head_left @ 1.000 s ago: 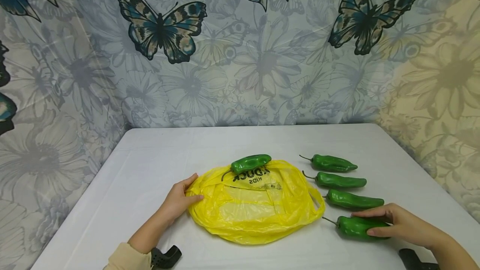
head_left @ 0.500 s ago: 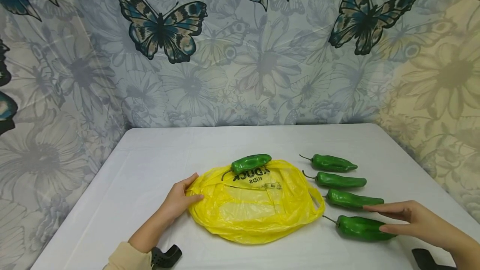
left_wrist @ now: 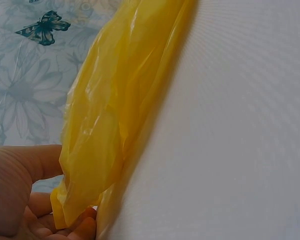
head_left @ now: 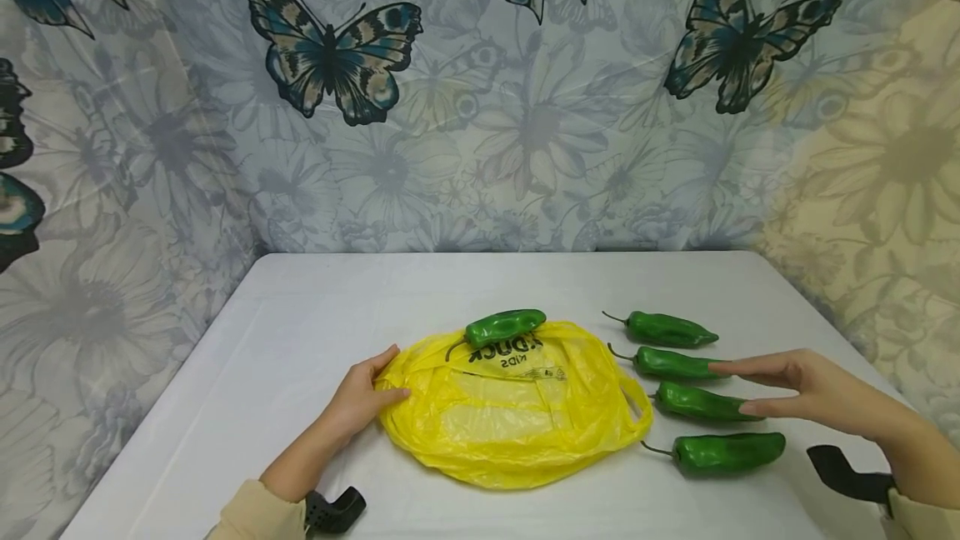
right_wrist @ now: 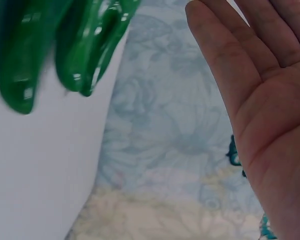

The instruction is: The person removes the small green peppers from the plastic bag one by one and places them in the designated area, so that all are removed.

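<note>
A yellow plastic bag (head_left: 517,423) with dark lettering lies flattened on the table, its handle loop toward the right. My left hand (head_left: 363,394) grips the bag's left edge; in the left wrist view the thumb and fingers pinch the yellow film (left_wrist: 97,150). One green pepper (head_left: 506,327) rests on the bag's far edge. Right of the bag, several more form a column, with the nearest pepper (head_left: 729,452) at the front. My right hand (head_left: 817,390) hovers with straight fingers over the right ends of the two middle peppers. In the right wrist view its palm (right_wrist: 280,115) is bare.
A white cloth-covered table (head_left: 360,294) holds everything. Behind and beside it hangs a flower-patterned cloth (head_left: 525,140) with butterflies. Black wrist mounts (head_left: 335,511) are worn on both wrists.
My right hand has left the nearest pepper and moved away from me, over the middle peppers. The nearest pepper has shifted slightly right. My left hand keeps its grip on the bag.
</note>
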{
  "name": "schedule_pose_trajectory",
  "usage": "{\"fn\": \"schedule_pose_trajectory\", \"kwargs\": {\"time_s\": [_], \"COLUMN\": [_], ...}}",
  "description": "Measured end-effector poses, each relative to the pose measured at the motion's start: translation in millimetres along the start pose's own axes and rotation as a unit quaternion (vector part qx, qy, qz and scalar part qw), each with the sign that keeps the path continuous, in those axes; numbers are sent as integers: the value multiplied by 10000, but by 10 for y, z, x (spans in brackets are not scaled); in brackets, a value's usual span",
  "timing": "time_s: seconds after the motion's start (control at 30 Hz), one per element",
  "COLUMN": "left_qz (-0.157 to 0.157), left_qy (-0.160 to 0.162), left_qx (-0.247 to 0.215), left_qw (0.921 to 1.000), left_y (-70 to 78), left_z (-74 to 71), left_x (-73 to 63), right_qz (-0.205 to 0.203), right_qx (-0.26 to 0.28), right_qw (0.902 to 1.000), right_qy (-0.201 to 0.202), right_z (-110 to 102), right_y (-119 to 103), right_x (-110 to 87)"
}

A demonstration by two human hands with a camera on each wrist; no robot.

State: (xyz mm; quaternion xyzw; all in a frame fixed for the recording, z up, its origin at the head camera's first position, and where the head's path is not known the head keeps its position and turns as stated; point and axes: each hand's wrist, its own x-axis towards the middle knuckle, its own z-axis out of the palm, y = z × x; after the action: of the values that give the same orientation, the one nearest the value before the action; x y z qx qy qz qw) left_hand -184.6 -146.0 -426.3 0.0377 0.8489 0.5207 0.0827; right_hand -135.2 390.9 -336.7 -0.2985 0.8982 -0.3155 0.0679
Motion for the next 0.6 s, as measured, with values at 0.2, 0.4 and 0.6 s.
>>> {"fn": "schedule_pose_trajectory", "kwargs": {"time_s": [0.2,0.4,0.6], "left_qz": [-37,-50,-74], "left_qy": [7,23,31], "left_qx": [5,7,11], "left_qw": [10000,10000,10000], "left_y": [11,25,14], "left_z": [4,-1,3], "left_x": [4,5,8], "right_qz": [-227,-234,-85], "right_qx": [-364,-630,-962], "right_qw": [9989,9976,9952], "right_qy": [161,170,132], "right_z": [-154,-307,-378], "right_y": [-117,-229,-341], "right_x": [139,268,529]}}
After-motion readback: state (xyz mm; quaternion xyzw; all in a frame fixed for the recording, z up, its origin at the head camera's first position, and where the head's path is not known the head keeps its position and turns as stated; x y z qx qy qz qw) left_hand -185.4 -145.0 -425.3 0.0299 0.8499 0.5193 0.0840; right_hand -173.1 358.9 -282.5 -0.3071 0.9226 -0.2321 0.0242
